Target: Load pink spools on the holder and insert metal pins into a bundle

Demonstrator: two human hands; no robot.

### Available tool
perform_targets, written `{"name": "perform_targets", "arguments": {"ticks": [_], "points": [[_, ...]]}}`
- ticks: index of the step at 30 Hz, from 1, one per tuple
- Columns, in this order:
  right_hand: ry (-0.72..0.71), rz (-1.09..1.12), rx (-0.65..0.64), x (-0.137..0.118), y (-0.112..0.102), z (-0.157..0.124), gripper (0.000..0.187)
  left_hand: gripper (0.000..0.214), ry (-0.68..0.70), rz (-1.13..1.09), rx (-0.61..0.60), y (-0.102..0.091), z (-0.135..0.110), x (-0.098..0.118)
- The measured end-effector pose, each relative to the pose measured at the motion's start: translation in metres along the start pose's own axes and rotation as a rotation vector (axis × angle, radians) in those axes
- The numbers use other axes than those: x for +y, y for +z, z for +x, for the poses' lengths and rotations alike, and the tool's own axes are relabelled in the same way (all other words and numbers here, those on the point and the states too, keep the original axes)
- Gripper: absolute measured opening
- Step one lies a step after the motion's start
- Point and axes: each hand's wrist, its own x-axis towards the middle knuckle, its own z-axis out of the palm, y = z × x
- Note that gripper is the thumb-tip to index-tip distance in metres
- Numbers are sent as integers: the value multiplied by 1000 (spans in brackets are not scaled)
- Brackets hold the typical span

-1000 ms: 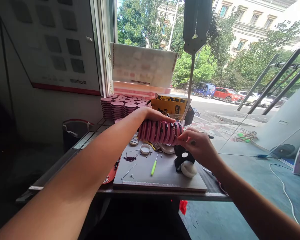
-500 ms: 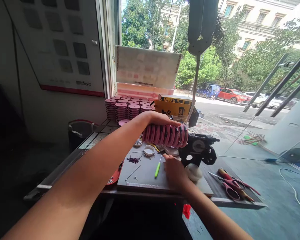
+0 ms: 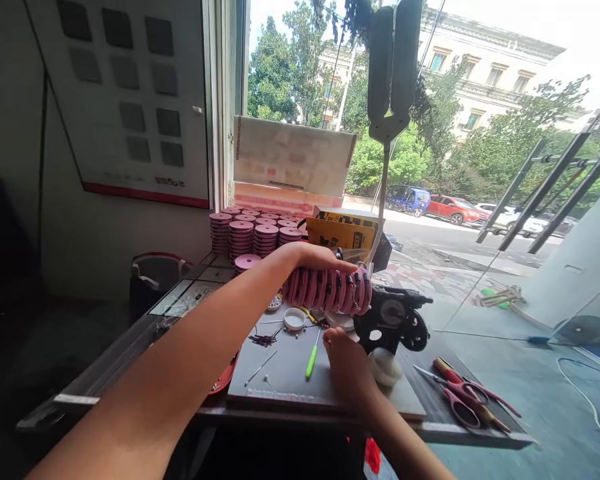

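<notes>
Seen from above the person's own arms, the right hand (image 3: 347,357) lies palm down on a flat grey work board (image 3: 280,380), close behind the board's front edge. Its fingers point away and their tips are hidden, so whether they pinch anything cannot be told. Just left of it on the board lies a thin green-handled tool (image 3: 311,353), and further left are loose dark pins (image 3: 263,339) and a small white round lid (image 3: 295,319). Off the board's right side lie red-handled scissors (image 3: 463,393), and a red tray (image 3: 225,377) peeks from under its left edge. At the board's back right stands a small black geared machine (image 3: 395,320) on a white rounded base (image 3: 386,367). Above the board's far edge, the left hand (image 3: 317,257) is draped over a row of pink plastic discs (image 3: 330,290) standing on edge, its fingers curled down over the top to hold the row against the machine. The discs look light and stiff but loosely packed, likely to fan apart or slide. Pressing them together from both ends, or cupping them from above, seems the safest grip. The freest room is the board's near left part, while the front edge and the scattered pins call for care. Beyond the board stand stacks of pink discs (image 3: 253,233) and a yellow cardboard box (image 3: 340,230) before a window.
</notes>
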Motion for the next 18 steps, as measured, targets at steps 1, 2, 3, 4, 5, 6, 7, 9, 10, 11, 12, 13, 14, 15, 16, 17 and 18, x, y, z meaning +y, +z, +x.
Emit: {"name": "perform_targets", "arguments": {"ticks": [1,2,3,4,5,6,7,9,10,11,12,13,14,15,16,17,18], "points": [[-16,6,-3,-6,-12,-3,23,70,-1,-3,-3,0,0,-1],[-25,9,-1,-10,-27,-4,21,71,-2,-5,-5,0,1,-1],[-22,7,7,-14,-43,-3,21,71,-4,-6,-4,0,1,-1],[-2,1,24,-15,-59,1,22,71,-5,-6,-1,0,1,-1],[19,-4,30,-16,-74,7,23,71,-7,-3,2,0,1,-1],[38,-20,5,-15,-88,16,24,70,-8,3,7,0,0,0],[31,-40,-62,-13,-99,25,24,69,-8,10,13,-1,-2,1],[16,-73,-181,-10,-114,43,21,68,-5,28,21,-2,-5,4],[5,-87,-217,-9,-117,50,21,67,-2,37,24,-2,-6,4],[-2,-99,-232,-8,-118,55,20,67,1,44,26,-2,-7,5],[-8,-110,-233,-9,-118,58,20,66,4,50,27,-3,-7,5],[-11,-121,-233,-10,-117,60,19,66,7,54,28,-3,-7,5],[-12,-129,-232,-12,-115,60,19,67,9,55,28,-3,-7,4],[-10,-134,-228,-13,-114,60,18,67,10,54,27,-3,-6,4],[-4,-136,-218,-15,-112,60,17,68,11,53,25,-3,-5,3],[4,-133,-202,-16,-110,60,16,68,11,51,22,-2,-5,3],[14,-125,-181,-16,-109,61,15,69,11,50,21,-2,-4,3]]}}
